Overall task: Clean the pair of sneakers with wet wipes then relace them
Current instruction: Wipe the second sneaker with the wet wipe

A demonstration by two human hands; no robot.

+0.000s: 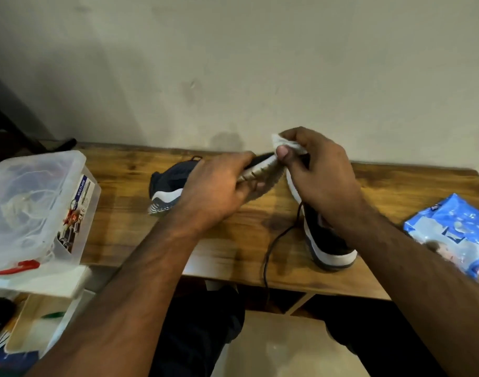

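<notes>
The left hand (219, 186) grips the toe end of a dark sneaker (262, 170) held raised above the wooden table (232, 240), sole turned toward the camera. The right hand (319, 175) pinches a crumpled white wet wipe (288, 144) between thumb and fingers against that sole. The second sneaker (167, 186), dark with a white midsole, lies on its side on the table behind the left hand. A black lace (271, 248) trails over the front table edge. A blue wet-wipe pack (455, 232) lies at the right. A clear plastic storage box (34, 210) stands at the left.
</notes>
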